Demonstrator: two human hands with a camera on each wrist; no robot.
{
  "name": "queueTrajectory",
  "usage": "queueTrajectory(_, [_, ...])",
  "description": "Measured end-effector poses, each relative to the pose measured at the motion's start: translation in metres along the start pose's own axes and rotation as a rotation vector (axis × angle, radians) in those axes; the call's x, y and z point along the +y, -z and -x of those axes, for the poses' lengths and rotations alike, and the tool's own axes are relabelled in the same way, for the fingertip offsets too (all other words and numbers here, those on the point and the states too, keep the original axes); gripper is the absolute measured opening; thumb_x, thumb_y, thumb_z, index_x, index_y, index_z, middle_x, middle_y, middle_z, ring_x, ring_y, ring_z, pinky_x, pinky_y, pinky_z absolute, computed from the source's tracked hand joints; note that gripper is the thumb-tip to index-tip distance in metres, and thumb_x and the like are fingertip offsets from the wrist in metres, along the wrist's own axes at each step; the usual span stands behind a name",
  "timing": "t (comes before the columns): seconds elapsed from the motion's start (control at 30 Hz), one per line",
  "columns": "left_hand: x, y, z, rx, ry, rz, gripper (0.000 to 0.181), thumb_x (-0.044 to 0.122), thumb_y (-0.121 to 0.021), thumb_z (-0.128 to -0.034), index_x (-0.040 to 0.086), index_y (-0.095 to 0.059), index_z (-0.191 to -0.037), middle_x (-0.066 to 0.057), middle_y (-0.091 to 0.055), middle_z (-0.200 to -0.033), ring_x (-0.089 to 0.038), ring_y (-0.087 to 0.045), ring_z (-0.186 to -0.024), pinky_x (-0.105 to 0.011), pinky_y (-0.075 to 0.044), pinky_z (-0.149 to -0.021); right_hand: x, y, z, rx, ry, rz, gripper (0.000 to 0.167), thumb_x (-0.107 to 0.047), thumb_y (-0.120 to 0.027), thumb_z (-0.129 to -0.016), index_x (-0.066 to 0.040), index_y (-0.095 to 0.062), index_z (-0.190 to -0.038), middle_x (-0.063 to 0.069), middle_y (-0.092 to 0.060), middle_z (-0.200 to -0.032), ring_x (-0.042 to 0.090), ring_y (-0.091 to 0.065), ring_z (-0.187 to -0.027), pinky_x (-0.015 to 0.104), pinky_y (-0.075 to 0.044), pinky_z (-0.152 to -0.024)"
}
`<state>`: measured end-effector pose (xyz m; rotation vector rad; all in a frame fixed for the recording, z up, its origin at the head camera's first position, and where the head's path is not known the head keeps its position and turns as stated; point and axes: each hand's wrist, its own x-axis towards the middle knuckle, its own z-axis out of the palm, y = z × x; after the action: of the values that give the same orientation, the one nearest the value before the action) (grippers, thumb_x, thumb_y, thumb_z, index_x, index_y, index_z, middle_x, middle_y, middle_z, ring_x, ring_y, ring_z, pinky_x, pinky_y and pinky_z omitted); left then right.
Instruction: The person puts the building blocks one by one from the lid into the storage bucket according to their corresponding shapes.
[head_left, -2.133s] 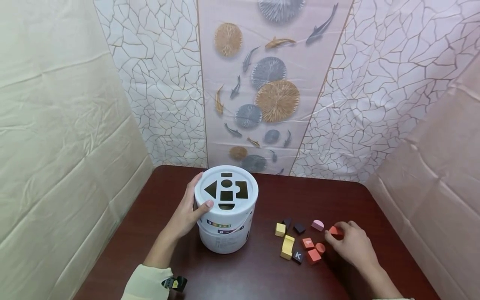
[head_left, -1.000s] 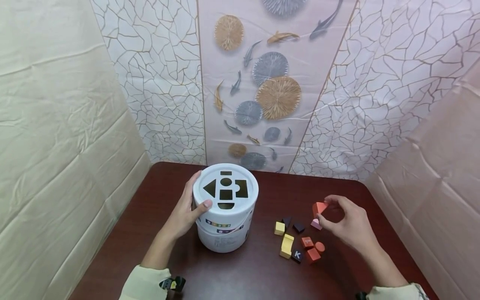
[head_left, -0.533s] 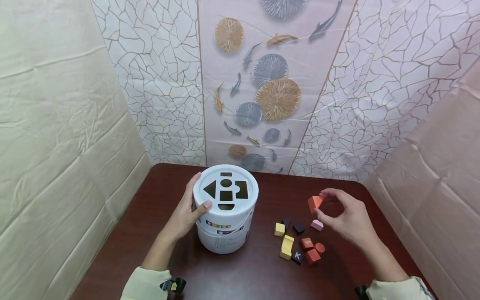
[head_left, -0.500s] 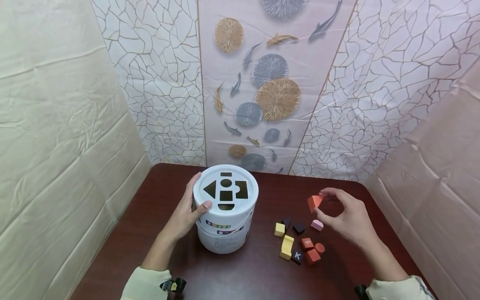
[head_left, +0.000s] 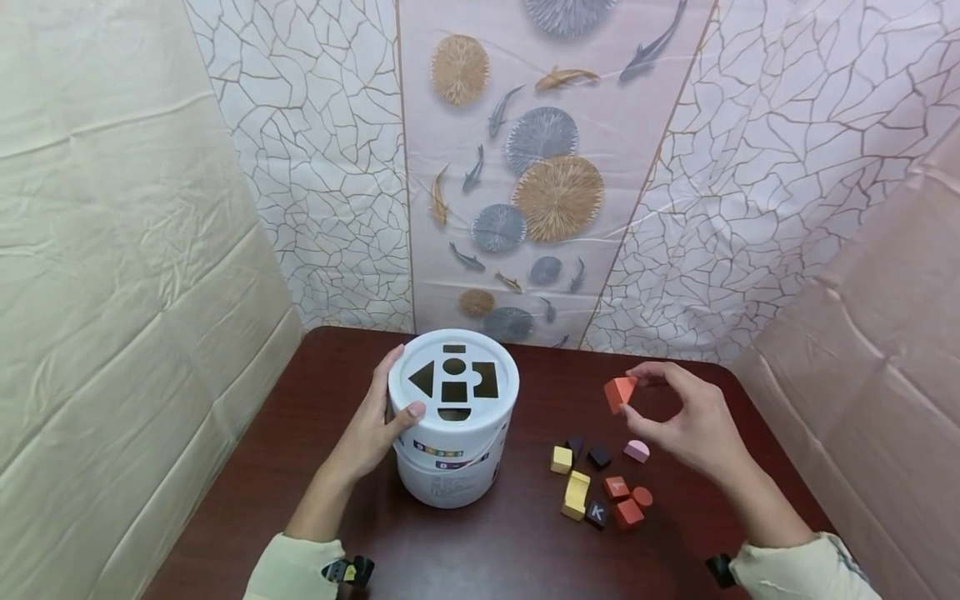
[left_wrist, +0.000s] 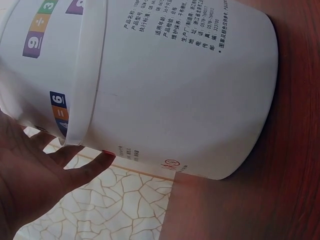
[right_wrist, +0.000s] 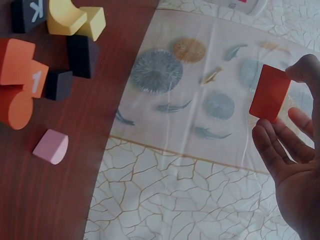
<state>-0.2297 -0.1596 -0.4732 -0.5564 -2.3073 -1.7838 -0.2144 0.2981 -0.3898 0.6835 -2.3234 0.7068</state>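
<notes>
The left hand [head_left: 372,432] grips, with the thumb laid forward and the fingers reaching farther away, well apart from it. The left forearm [head_left: 321,502] runs obliquely up from the lower part of the head view. The right hand [head_left: 705,423] is in a pinch, its thumb and forefinger bent into a rounded shape (almost a ring, one can say). The right forearm [head_left: 772,508] slants inward.

The bucket [head_left: 450,483] stands on the table [head_left: 487,567], lid [head_left: 483,408] on top. My left hand [head_left: 371,425] holds the bucket's left side. To the bucket's right lie loose blocks [head_left: 617,488], and there my right hand [head_left: 699,421] holds another block [head_left: 619,393] aloft. Behind the bucket hangs cloth [head_left: 510,267].
</notes>
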Motion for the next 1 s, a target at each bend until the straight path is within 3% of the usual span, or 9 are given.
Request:
queueTrajectory(0.17, [-0.002,0.000,0.000,-0.001,-0.002,0.006,0.101,0.064,-0.074,-0.0996,0.032,-0.017,-0.177,-0.012,-0.033,-0.179,-0.036,-0.038,-0.161,-0.072,-0.027,-0.130,-0.005,-0.002,-0.008,-0.007,0.027,-0.027,0.053,-0.008,-0.099,-0.072,-0.009,-0.078,-0.121,0.000,-0.081,-0.105,0.006,-0.072,-0.096,0.012,-0.051,-0.090])
queueTrajectory(0.43, [-0.003,0.001,0.001,0.001,0.006,0.013,0.100,0.062,-0.074,-0.0995,0.036,-0.017,-0.176,-0.011,-0.032,-0.179,-0.035,-0.037,-0.161,-0.072,-0.028,-0.130,-0.011,-0.009,-0.022,-0.005,0.080,-0.054,0.052,-0.009,-0.097,-0.074,-0.008,-0.079,-0.122,0.000,-0.080,-0.105,0.013,-0.073,-0.095,0.006,-0.048,-0.093])
queueTrajectory(0.53, [-0.003,0.000,0.001,-0.001,0.004,0.022,0.100,0.062,-0.074,-0.0998,0.035,-0.017,-0.176,-0.011,-0.031,-0.179,-0.036,-0.036,-0.161,-0.071,-0.027,-0.130,-0.014,-0.011,-0.025,-0.010,0.081,-0.079,0.052,-0.009,-0.097,-0.074,-0.007,-0.079,-0.123,0.000,-0.080,-0.106,0.014,-0.074,-0.096,0.006,-0.048,-0.094])
queueTrajectory(0.73, [-0.001,0.000,0.002,-0.005,0.010,0.034,0.100,0.062,-0.074,-0.1001,0.033,-0.016,-0.177,-0.010,-0.031,-0.179,-0.036,-0.037,-0.161,-0.072,-0.027,-0.130,-0.022,-0.014,-0.032,-0.022,0.072,-0.103,0.053,-0.011,-0.097,-0.075,-0.008,-0.078,-0.125,-0.002,-0.080,-0.108,-0.001,-0.070,-0.099,0.007,-0.049,-0.095])
queueTrajectory(1.0, [-0.002,-0.001,0.001,-0.001,0.002,0.039,0.100,0.063,-0.073,-0.1003,0.034,-0.016,-0.177,-0.009,-0.033,-0.178,-0.035,-0.039,-0.159,-0.072,-0.028,-0.129,-0.030,-0.015,-0.041,-0.029,0.077,-0.125,0.053,-0.012,-0.096,-0.077,-0.009,-0.078,-0.127,0.001,-0.080,-0.110,0.003,-0.072,-0.101,0.011,-0.052,-0.098])
